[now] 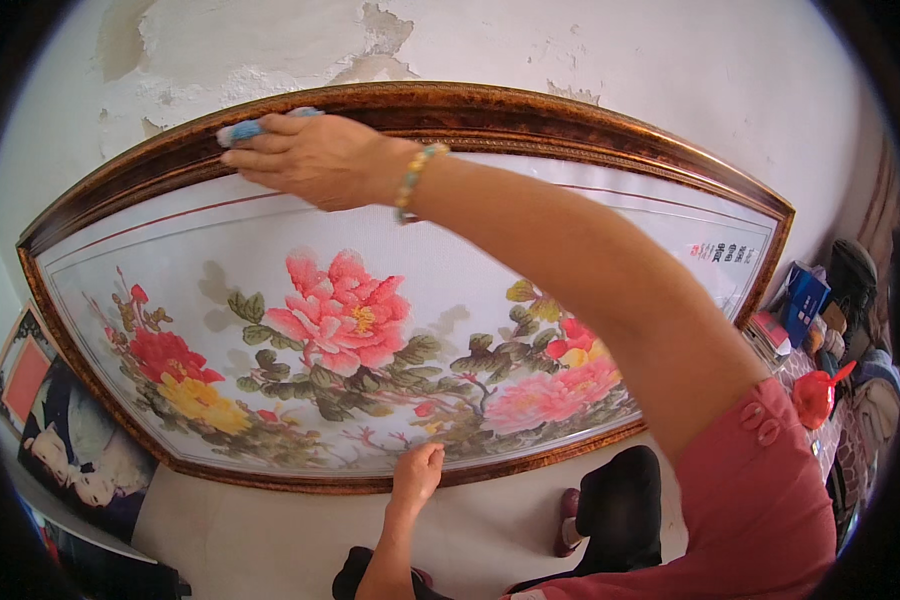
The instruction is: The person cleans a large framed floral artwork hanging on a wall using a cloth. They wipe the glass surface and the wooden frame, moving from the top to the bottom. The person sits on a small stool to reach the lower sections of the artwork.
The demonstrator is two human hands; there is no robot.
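A large framed picture of peonies (341, 311) stands in front of me, inside a brown and gold moulded frame (510, 120). My right hand (322, 161) reaches across to the upper left of this frame. Under its fingers a blue and white cloth (241, 133) is pressed against the top moulding. A beaded bracelet (414, 176) circles the right wrist. Low down, my left hand (418, 472) grips the middle of the bottom moulding, thumb side up. My right forearm hides part of the picture's right half.
Behind the frame rises a white wall (480, 45) with peeling plaster. A photo print (82, 457) leans at the lower left. To the right lie a blue box (804, 300), books (766, 337), a red plastic item (814, 397) and clothes. Pale floor (270, 532) shows below.
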